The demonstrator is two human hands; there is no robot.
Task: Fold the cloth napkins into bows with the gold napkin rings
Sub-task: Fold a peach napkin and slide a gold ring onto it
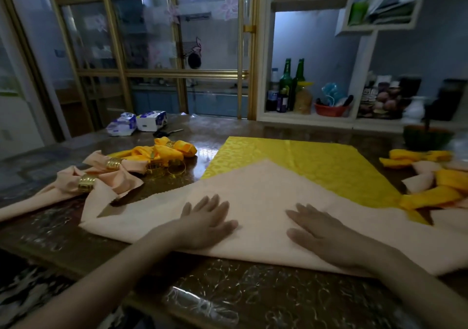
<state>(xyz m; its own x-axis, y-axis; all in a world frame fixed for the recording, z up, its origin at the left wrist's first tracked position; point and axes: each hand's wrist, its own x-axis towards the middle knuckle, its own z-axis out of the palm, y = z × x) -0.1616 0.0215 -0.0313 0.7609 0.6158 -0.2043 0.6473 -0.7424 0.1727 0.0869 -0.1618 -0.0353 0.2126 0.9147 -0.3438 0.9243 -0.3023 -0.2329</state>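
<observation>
I am seeing both hands lying flat at the lower centre of the frame. The left hand (205,221) is pressing palm-down on the peach napkin (258,189), fingers straight and slightly spread, gripping nothing. The right hand (321,230) is resting beside it in the same way, open and flat on the cloth.

The peach napkin is lying folded into a wide triangle across the table (228,290), its peak overlapping the yellow napkin (316,159) that is spread out behind it.

At the left of the frame, peach bows (101,174) are sitting in gold napkin rings (86,183), with yellow bows (162,151) just behind them and a loose ring (176,168) close by. At the right edge, more yellow and peach cloths (435,179) are lying in a heap.
</observation>
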